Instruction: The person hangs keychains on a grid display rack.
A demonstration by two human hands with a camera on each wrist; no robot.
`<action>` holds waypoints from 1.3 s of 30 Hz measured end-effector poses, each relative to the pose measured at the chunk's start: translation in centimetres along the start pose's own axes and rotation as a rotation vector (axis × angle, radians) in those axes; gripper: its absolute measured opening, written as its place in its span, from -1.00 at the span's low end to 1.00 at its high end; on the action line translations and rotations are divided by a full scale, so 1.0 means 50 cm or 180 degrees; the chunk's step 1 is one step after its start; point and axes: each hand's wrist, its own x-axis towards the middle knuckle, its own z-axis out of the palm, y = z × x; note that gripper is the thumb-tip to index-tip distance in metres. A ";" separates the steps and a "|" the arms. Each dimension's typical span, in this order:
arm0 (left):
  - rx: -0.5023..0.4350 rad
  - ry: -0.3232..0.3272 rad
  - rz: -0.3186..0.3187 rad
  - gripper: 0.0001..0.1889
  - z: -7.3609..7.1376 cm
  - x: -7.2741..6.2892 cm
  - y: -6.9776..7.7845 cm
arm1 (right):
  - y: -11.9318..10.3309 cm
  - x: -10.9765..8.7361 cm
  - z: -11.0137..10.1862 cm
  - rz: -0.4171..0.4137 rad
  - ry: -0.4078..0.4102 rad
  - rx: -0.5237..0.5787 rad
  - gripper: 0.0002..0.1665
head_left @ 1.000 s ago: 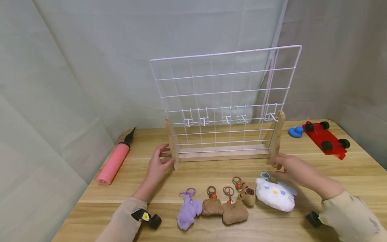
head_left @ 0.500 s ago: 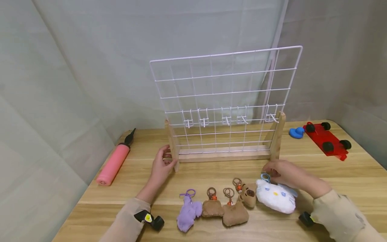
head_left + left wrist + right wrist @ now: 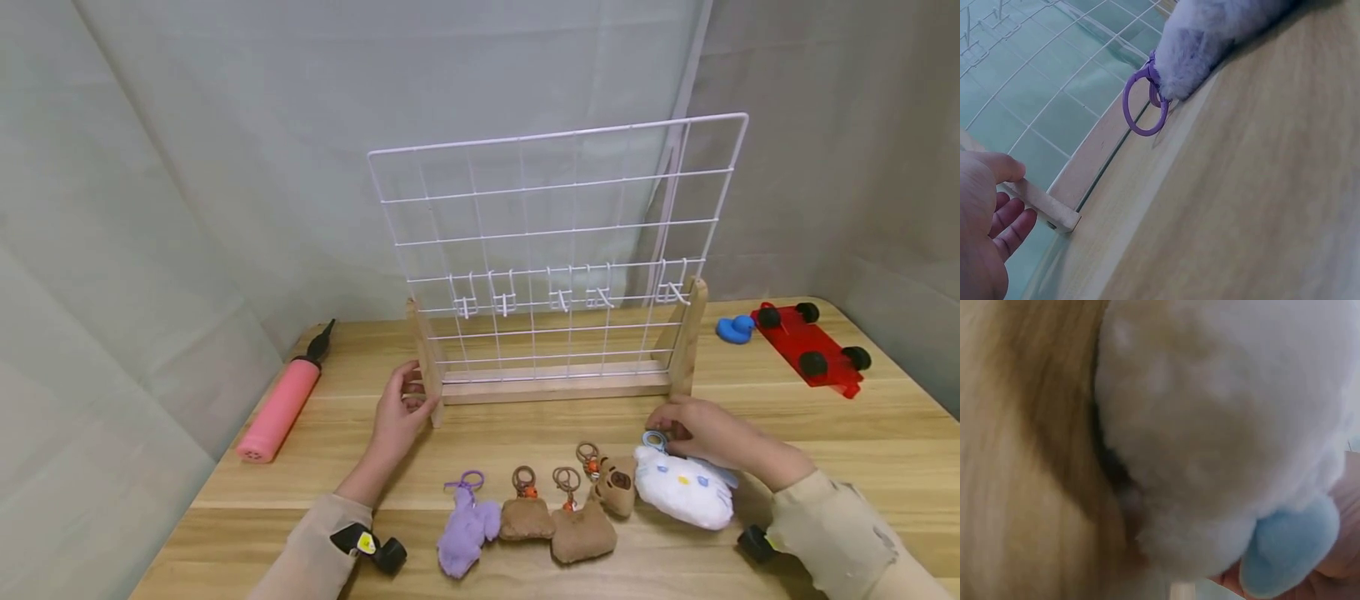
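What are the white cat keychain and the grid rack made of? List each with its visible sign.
White plush cat keychain: soft fabric plush, going by its fuzzy pile; the right hand pinches its blue ring.
White wire grid rack: thin, glossy wire, probably coated metal, on pale wooden feet with visible grain.

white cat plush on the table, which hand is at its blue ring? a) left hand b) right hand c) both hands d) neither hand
b: the right hand has its fingers at the blue ring on top of the white cat plush, while the left hand is away at the left wooden foot of the wire grid rack.
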 end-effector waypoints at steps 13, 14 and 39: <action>0.0032 -0.0043 -0.0040 -0.35 -0.002 -0.003 0.002 | -0.004 0.001 0.000 0.0073 0.0081 0.0083 -0.79; 0.0041 -0.0042 -0.0035 -0.35 -0.002 -0.003 0.001 | -0.005 0.001 0.001 0.0069 0.0090 0.0071 -0.79; 0.0090 0.0019 0.0051 -0.37 0.001 0.000 -0.006 | -0.024 0.011 0.012 0.0267 0.0208 0.0124 -0.74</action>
